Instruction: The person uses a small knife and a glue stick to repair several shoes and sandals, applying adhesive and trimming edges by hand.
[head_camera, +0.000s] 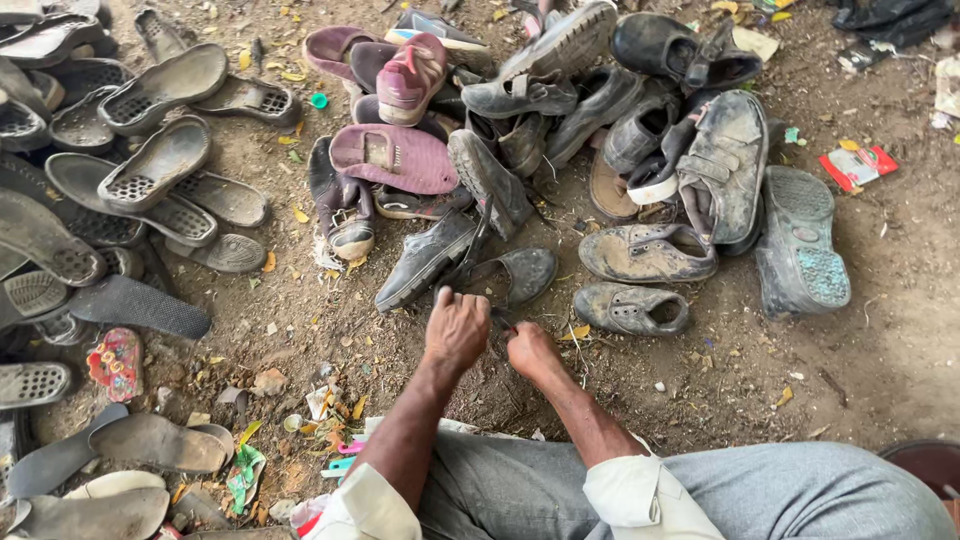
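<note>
My left hand (455, 328) is closed around the near end of a dusty dark shoe (425, 262) that lies on the dirt in front of me. My right hand (530, 350) is a fist just beside it, gripping a thin dark piece (501, 319) that runs between both hands. Whether that piece is a strap of the shoe or a tool I cannot tell. A grey sole-like part (522, 273) lies just beyond the hands, touching the shoe. My knees in grey trousers (700, 490) fill the bottom of the view.
A heap of worn grey and black shoes (690, 150) and maroon ones (395, 155) lies ahead. Several loose soles (160, 160) are stacked at the left. Two dirty shoes (632, 307) sit right of my hands. Litter and leaves dot the dirt ground (880, 330).
</note>
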